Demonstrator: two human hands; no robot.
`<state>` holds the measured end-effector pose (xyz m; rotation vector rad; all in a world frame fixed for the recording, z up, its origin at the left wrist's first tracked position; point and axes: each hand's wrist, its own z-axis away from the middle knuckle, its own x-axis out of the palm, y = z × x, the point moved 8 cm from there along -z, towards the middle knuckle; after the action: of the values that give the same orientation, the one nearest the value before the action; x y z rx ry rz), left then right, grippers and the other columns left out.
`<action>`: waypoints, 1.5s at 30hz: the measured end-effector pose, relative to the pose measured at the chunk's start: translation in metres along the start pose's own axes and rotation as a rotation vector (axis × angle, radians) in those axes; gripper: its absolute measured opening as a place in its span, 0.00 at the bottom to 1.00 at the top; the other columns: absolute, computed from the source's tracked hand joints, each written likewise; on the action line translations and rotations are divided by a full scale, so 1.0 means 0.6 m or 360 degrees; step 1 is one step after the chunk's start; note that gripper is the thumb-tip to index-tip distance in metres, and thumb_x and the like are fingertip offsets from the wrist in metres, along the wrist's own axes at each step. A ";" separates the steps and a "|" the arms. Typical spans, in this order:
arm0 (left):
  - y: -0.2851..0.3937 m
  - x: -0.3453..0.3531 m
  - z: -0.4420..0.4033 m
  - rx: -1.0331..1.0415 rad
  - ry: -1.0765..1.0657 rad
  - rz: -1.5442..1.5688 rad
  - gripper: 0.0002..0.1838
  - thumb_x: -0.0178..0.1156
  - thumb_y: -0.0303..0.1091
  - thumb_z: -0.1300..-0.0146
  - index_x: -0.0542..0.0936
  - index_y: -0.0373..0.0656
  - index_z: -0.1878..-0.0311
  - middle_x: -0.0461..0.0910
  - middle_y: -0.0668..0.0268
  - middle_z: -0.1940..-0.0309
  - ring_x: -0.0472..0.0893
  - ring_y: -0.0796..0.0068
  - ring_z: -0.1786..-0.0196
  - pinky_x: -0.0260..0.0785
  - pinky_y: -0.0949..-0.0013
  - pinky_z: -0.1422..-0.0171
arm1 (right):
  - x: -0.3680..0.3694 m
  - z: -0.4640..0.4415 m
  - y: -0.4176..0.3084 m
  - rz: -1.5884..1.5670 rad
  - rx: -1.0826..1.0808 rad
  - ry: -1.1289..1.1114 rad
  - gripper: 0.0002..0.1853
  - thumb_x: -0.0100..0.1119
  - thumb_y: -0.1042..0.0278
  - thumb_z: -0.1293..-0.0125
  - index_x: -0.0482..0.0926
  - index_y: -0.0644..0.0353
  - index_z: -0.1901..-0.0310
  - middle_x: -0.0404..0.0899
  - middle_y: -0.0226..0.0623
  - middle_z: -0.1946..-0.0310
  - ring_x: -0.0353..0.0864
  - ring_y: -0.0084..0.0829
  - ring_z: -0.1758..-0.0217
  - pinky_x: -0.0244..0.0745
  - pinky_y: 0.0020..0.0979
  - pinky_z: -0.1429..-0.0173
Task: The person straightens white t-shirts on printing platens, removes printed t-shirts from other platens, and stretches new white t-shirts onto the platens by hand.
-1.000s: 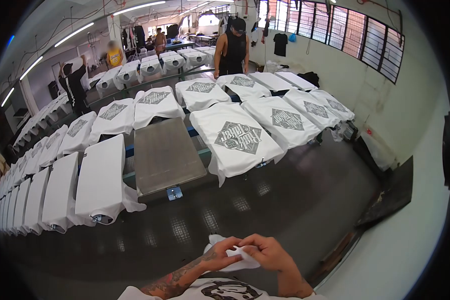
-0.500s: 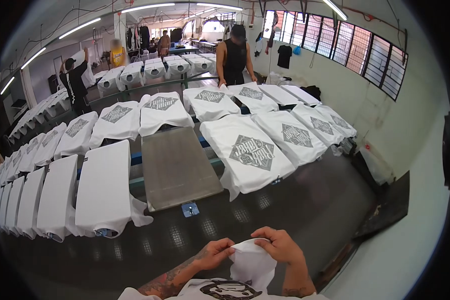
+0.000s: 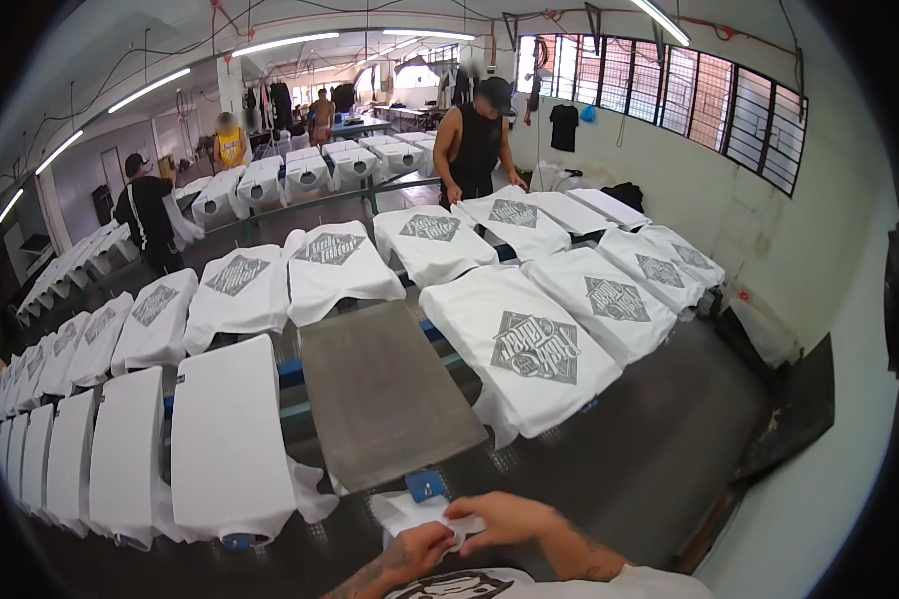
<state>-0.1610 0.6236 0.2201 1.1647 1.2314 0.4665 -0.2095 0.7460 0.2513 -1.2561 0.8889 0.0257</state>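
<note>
In front of my chest, a bunched white T-shirt (image 3: 402, 511) hangs between my hands. My left hand (image 3: 417, 549) is closed on its near edge, fingers curled in. Beside it, my right hand (image 3: 509, 519) pinches the cloth between thumb and fingers; part of the fabric is hidden behind both hands. Just beyond the shirt is a bare grey printing board (image 3: 390, 394) with a blue bracket (image 3: 426, 486) at its near end. A printed white shirt (image 3: 519, 344) covers the board to its right, and a plain white shirt (image 3: 232, 439) covers the one to its left.
Rows of boards dressed in white shirts (image 3: 238, 277) run across the room. A co-worker in a black sleeveless top (image 3: 476, 145) handles a shirt across the table. Another person in black (image 3: 148, 215) stands far left with white cloth. A dark panel (image 3: 794, 409) leans at the right wall.
My hands have come closer together and gathered the shirt, which is now nearer the bare board's end. My view has moved closer to the boards. The far-left person has lowered the white cloth.
</note>
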 end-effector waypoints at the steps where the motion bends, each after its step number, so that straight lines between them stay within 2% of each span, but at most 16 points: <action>1: -0.012 -0.005 -0.005 0.0011 0.0072 0.0026 0.08 0.60 0.36 0.33 0.80 0.41 0.59 0.80 0.57 0.68 0.82 0.58 0.65 0.73 0.63 0.59 | 0.017 -0.026 0.004 0.0031 0.0015 -0.0173 0.30 0.72 0.53 0.44 0.74 0.58 0.43 0.83 0.44 0.55 0.83 0.43 0.54 0.77 0.38 0.50; 3: -0.022 -0.020 -0.022 0.0073 0.0162 -0.0002 0.08 0.62 0.33 0.34 0.81 0.38 0.60 0.81 0.57 0.70 0.82 0.65 0.68 0.73 0.67 0.63 | 0.024 -0.066 0.030 -0.0104 0.0172 -0.0395 0.24 0.66 0.51 0.40 0.77 0.59 0.48 0.82 0.51 0.58 0.82 0.50 0.53 0.75 0.41 0.52; 5: -0.047 -0.029 -0.037 -0.0151 0.0281 0.0035 0.07 0.62 0.33 0.34 0.81 0.38 0.62 0.81 0.58 0.72 0.81 0.67 0.69 0.73 0.67 0.63 | 0.041 -0.088 0.072 0.0111 0.0144 -0.0740 0.18 0.60 0.52 0.35 0.80 0.61 0.57 0.82 0.51 0.65 0.81 0.52 0.58 0.74 0.44 0.56; 7: -0.116 -0.022 -0.040 -0.0437 0.0255 -0.0061 0.13 0.58 0.39 0.31 0.81 0.38 0.61 0.82 0.59 0.73 0.81 0.68 0.70 0.73 0.65 0.62 | 0.010 -0.110 0.076 0.0237 -0.0077 -0.0782 0.20 0.54 0.51 0.31 0.78 0.64 0.64 0.79 0.53 0.70 0.79 0.56 0.62 0.72 0.46 0.59; 9: -0.217 -0.008 -0.022 -0.0963 0.0194 -0.0023 0.17 0.54 0.44 0.29 0.80 0.38 0.62 0.82 0.57 0.71 0.82 0.66 0.66 0.74 0.64 0.58 | -0.028 -0.138 0.107 0.0213 -0.0251 -0.0823 0.20 0.54 0.51 0.30 0.76 0.65 0.65 0.78 0.53 0.71 0.77 0.57 0.63 0.69 0.47 0.60; 11: -0.418 0.064 0.044 -0.1101 0.0070 -0.0099 0.14 0.54 0.41 0.29 0.81 0.39 0.61 0.82 0.55 0.66 0.82 0.67 0.61 0.74 0.63 0.56 | -0.082 -0.157 0.109 0.0149 -0.0403 -0.0920 0.20 0.54 0.52 0.30 0.75 0.65 0.65 0.78 0.53 0.72 0.76 0.57 0.64 0.68 0.47 0.61; 16: -0.402 0.207 -0.133 -0.1125 0.0192 -0.0200 0.14 0.54 0.41 0.29 0.81 0.40 0.60 0.82 0.56 0.64 0.82 0.68 0.60 0.74 0.63 0.55 | -0.193 -0.199 0.094 -0.0193 -0.0571 -0.1214 0.20 0.54 0.53 0.29 0.74 0.65 0.67 0.72 0.45 0.78 0.69 0.44 0.74 0.65 0.40 0.66; 20: -0.404 0.221 -0.158 -0.1148 0.0247 -0.0304 0.13 0.54 0.41 0.29 0.82 0.40 0.58 0.82 0.56 0.63 0.81 0.68 0.58 0.74 0.64 0.53 | -0.221 -0.216 0.085 -0.0355 -0.0668 -0.1358 0.21 0.55 0.52 0.29 0.72 0.65 0.70 0.68 0.40 0.82 0.66 0.36 0.77 0.64 0.38 0.68; 22: -0.412 0.215 -0.161 -0.1114 0.0278 -0.0361 0.13 0.54 0.41 0.29 0.82 0.40 0.58 0.82 0.56 0.62 0.81 0.68 0.57 0.74 0.64 0.53 | -0.204 -0.216 0.086 -0.0183 -0.0707 -0.1408 0.21 0.54 0.52 0.29 0.73 0.65 0.69 0.71 0.39 0.81 0.70 0.40 0.76 0.67 0.40 0.67; 24: -0.422 0.217 -0.139 -0.1077 0.0309 -0.0414 0.13 0.55 0.40 0.30 0.82 0.41 0.57 0.82 0.56 0.61 0.81 0.68 0.56 0.74 0.64 0.52 | -0.191 -0.220 0.082 -0.0081 -0.1085 -0.0848 0.19 0.55 0.53 0.30 0.76 0.65 0.67 0.78 0.43 0.76 0.77 0.47 0.69 0.70 0.43 0.62; 30: -0.449 0.242 0.065 -0.0955 0.0405 -0.0575 0.13 0.55 0.40 0.30 0.82 0.41 0.55 0.82 0.56 0.58 0.81 0.69 0.53 0.73 0.65 0.51 | -0.084 -0.186 0.140 0.0213 -0.0561 -0.1486 0.17 0.55 0.56 0.32 0.78 0.66 0.63 0.80 0.54 0.67 0.79 0.56 0.57 0.71 0.49 0.55; 31: -0.461 0.242 0.063 -0.0915 0.0399 -0.0326 0.13 0.56 0.38 0.31 0.82 0.42 0.50 0.83 0.62 0.53 0.81 0.71 0.53 0.72 0.66 0.48 | -0.058 -0.181 0.156 0.0202 -0.0583 -0.1454 0.17 0.54 0.57 0.32 0.78 0.66 0.63 0.80 0.54 0.66 0.79 0.55 0.58 0.71 0.49 0.56; 33: -0.409 0.253 0.009 -0.1545 0.0781 0.1841 0.13 0.56 0.37 0.32 0.82 0.41 0.50 0.83 0.68 0.53 0.80 0.74 0.53 0.71 0.67 0.47 | -0.046 -0.180 0.143 0.0238 -0.0566 -0.1419 0.17 0.54 0.57 0.32 0.78 0.66 0.64 0.80 0.53 0.67 0.79 0.55 0.59 0.71 0.48 0.56; 37: -0.362 0.236 -0.030 -0.1737 0.0198 0.1877 0.19 0.60 0.45 0.36 0.83 0.43 0.49 0.84 0.66 0.55 0.81 0.76 0.53 0.72 0.68 0.50 | -0.045 -0.174 0.080 0.0289 -0.0628 -0.1401 0.16 0.54 0.58 0.32 0.79 0.65 0.65 0.80 0.51 0.71 0.80 0.52 0.64 0.72 0.45 0.61; 41: -0.382 0.196 0.001 -0.1769 0.0186 0.1394 0.19 0.60 0.46 0.37 0.83 0.44 0.50 0.83 0.64 0.56 0.81 0.73 0.55 0.72 0.67 0.52 | -0.087 -0.161 -0.031 0.0110 -0.0844 -0.1404 0.17 0.56 0.55 0.32 0.79 0.64 0.66 0.80 0.49 0.74 0.80 0.49 0.67 0.72 0.41 0.64; 45: -0.399 0.208 0.035 -0.1786 0.0177 0.0855 0.18 0.61 0.46 0.38 0.83 0.46 0.50 0.82 0.60 0.57 0.81 0.70 0.57 0.73 0.66 0.54 | -0.158 -0.175 -0.103 -0.0145 -0.0803 -0.1041 0.18 0.60 0.52 0.34 0.80 0.62 0.67 0.81 0.46 0.74 0.81 0.46 0.68 0.73 0.40 0.65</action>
<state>-0.1699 0.6210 -0.0508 0.4526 0.5226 1.4136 -0.3037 0.6792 0.3541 -1.6149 0.2534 0.5865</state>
